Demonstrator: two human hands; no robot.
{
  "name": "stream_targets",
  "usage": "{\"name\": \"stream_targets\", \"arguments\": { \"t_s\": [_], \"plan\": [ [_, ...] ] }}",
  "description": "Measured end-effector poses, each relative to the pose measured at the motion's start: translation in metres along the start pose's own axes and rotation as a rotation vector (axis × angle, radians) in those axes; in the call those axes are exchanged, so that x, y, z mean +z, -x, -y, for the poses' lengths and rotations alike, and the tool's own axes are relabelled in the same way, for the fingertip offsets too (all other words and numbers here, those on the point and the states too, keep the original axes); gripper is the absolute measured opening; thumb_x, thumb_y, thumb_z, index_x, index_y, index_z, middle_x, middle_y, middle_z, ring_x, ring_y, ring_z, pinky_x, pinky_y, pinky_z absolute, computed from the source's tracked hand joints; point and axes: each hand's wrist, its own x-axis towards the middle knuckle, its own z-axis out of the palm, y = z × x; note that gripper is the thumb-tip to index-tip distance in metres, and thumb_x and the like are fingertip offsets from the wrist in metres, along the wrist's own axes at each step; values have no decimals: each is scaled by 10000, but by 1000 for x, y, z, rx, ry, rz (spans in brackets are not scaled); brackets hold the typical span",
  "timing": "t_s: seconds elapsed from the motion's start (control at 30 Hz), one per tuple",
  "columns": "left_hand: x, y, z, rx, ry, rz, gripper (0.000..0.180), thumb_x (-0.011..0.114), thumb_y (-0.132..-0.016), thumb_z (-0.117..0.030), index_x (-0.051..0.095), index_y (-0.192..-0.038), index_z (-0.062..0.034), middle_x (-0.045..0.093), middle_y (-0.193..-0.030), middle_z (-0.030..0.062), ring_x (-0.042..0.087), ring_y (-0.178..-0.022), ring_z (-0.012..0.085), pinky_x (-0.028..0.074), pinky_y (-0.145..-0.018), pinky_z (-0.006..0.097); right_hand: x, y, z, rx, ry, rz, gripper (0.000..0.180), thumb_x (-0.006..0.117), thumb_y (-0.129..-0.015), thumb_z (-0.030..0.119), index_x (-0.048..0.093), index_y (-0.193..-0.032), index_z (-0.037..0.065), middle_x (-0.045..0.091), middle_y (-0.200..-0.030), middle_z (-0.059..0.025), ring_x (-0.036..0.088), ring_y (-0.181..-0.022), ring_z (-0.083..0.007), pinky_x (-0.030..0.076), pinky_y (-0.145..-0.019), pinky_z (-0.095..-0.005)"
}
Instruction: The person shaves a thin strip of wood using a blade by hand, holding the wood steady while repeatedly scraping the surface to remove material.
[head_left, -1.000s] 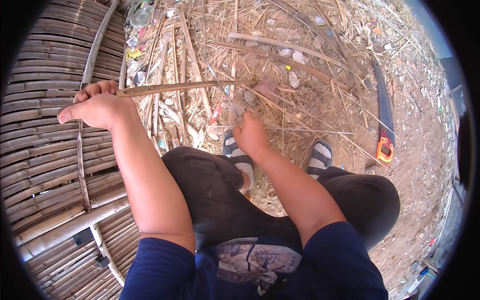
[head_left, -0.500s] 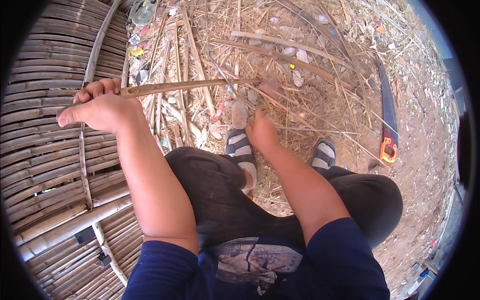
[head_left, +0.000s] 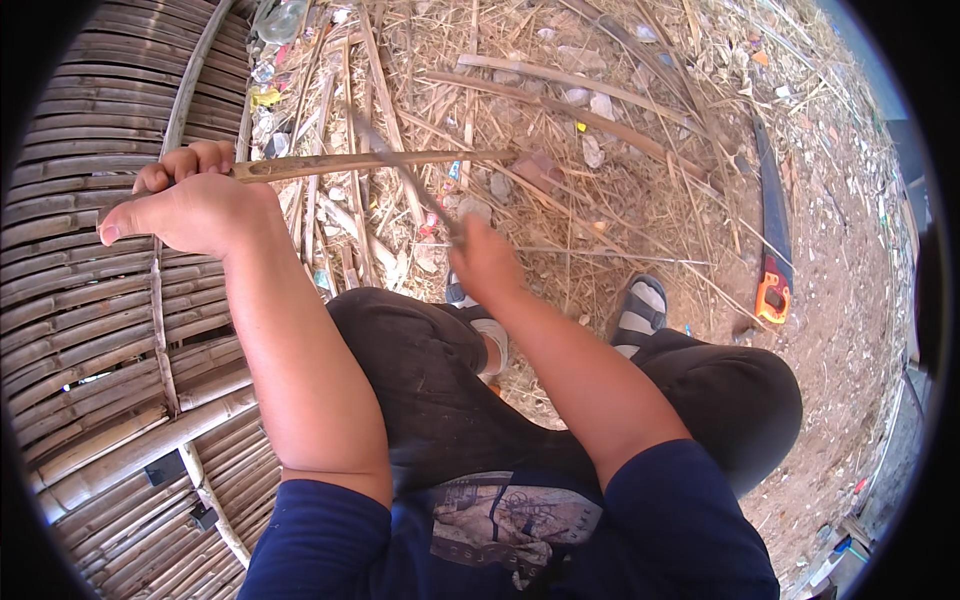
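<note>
My left hand (head_left: 200, 208) is closed round one end of a long split bamboo strip (head_left: 310, 166), its thumb stretched along the near side. From there the strip runs to the right, with its far tip beside a reddish flat stone (head_left: 538, 170). My right hand (head_left: 486, 262) grips a long, narrow-bladed knife (head_left: 418, 190), whose handle is mostly hidden in the fist. Blurred by motion, the blade points up and left and crosses in front of the strip. Whether it touches the strip, I cannot tell.
A bamboo slat wall or platform (head_left: 90, 300) fills the left side. On the right lies a handsaw (head_left: 772, 220) with an orange handle. Loose bamboo strips (head_left: 590, 85), straw and litter cover the ground ahead. My sandalled foot (head_left: 641, 308) rests below them.
My right hand has moved up and left, swinging the knife across the bamboo strip. My left hand has shifted slightly left and up, still holding the strip.
</note>
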Motion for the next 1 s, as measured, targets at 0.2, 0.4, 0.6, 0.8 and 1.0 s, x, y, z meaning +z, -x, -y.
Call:
{"name": "stream_targets", "arguments": {
  "t_s": [0.2,0.4,0.6,0.8,1.0],
  "plan": [
    [1,-4,0,-18,37,3,713,57,-894,-831,216,-754,-151,197,-562,-5,169,-550,160,221,-544,290,-3,7,-81,346,80,-40,325,646,-852,172,540,-1094,-17,687,-926,-269,671,-901,-454,539,-808,-510],
    [4,-1,0,-3,52,28,716,87,-894,-839,242,-770,-151,215,-564,-7,171,-542,155,209,-537,288,1,1,-13,16,-166,-85,313,662,-852,166,532,-1085,3,680,-907,-258,664,-855,-462,528,-759,-526],
    [1,1,0,16,76,113,727,92,-888,-848,254,-779,-147,218,-565,-6,186,-530,154,211,-538,285,-11,-3,26,-115,-174,-15,332,664,-854,177,521,-1107,15,679,-928,-254,660,-878,-460,516,-767,-531],
    [-2,-6,-1,-17,126,124,736,88,-882,-856,282,-748,-159,223,-548,-11,165,-525,156,202,-538,296,-8,-8,-32,162,-49,-20,326,657,-852,180,525,-1109,28,682,-942,-256,664,-896,-457,517,-771,-532],
    [-9,-14,2,-43,230,279,754,164,-858,-888,317,-764,-156,263,-588,-5,208,-524,148,235,-551,290,-30,-6,36,-142,-224,-40,283,656,-843,155,532,-1069,38,683,-913,-230,670,-805,-443,524,-705,-520]
  ]
}}
